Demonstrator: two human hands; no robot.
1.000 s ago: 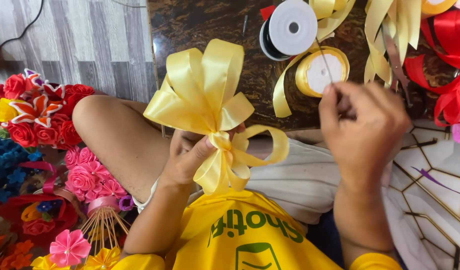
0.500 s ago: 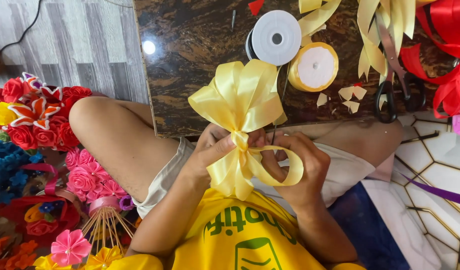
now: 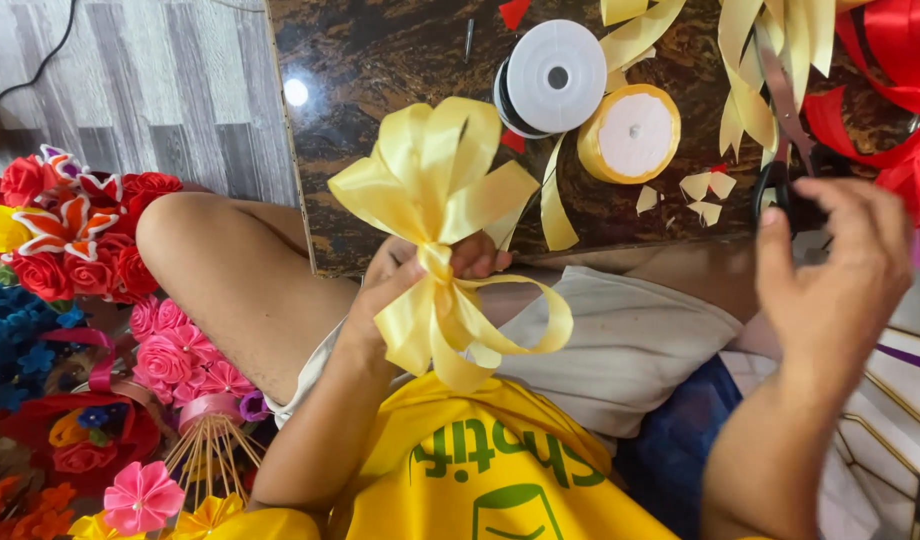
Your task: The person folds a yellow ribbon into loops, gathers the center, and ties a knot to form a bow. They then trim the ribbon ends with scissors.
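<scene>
My left hand (image 3: 405, 285) pinches the knot of a pale yellow ribbon bow (image 3: 435, 190), holding it upright above my lap; its loops fan out above and a curled tail hangs below. My right hand (image 3: 835, 275) hovers at the right, fingers spread, just over the black handles of a pair of scissors (image 3: 785, 185) lying on the dark marble table (image 3: 380, 60). The hand holds nothing that I can see.
On the table lie a white ribbon spool (image 3: 555, 75), a yellow ribbon roll (image 3: 632, 133), yellow offcuts (image 3: 705, 190) and red ribbon (image 3: 895, 80). Ribbon roses and flowers (image 3: 70, 250) in red, pink and blue are heaped at the left on the floor.
My right hand has let go of the bow's tail and moved right to the scissors. My left hand still grips the bow, which sits slightly lower left in view.
</scene>
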